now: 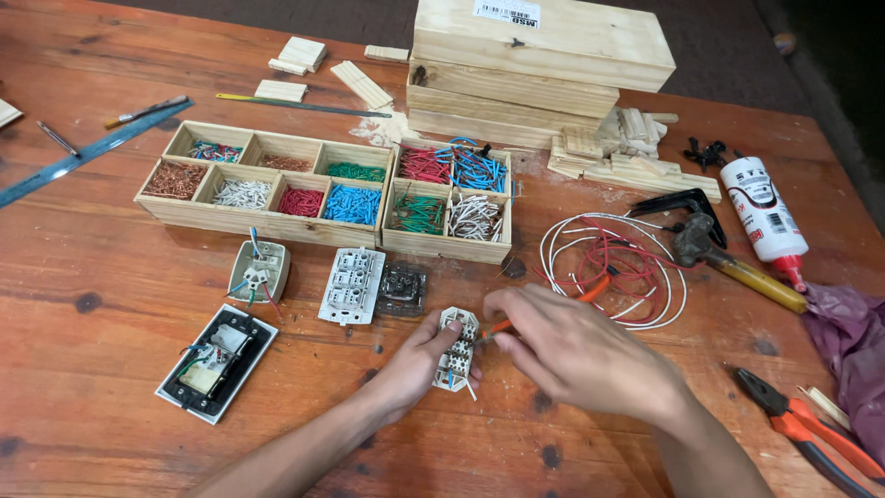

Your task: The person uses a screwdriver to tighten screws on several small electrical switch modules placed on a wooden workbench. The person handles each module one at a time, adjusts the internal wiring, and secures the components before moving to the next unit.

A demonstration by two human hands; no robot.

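At about 6 o'clock on the wooden bench (111, 240), the left hand (417, 361) grips a small white switch module (457, 349), fingers wrapped under and behind it so its lower edge is partly hidden. The right hand (572, 350) is closed around an orange-handled screwdriver (553, 306); only the handle end shows beyond the fingers at 1 o'clock, and the tip meets the module's top, though the contact point is too small to make out.

At 9 o'clock of the module lie a white socket plate (351, 284) and a dark module (401, 290) touching it. Farther at 9 o'clock sit a round-cornered switch back (259, 270) and a black-framed plate (216, 363) with wires. At 12 o'clock stands a wooden compartment tray (277, 223) of coloured wire pieces. A coil of red and white wire (616, 267) lies at 2 o'clock. Orange pliers (811, 435) at 4 o'clock are cut off by the frame.
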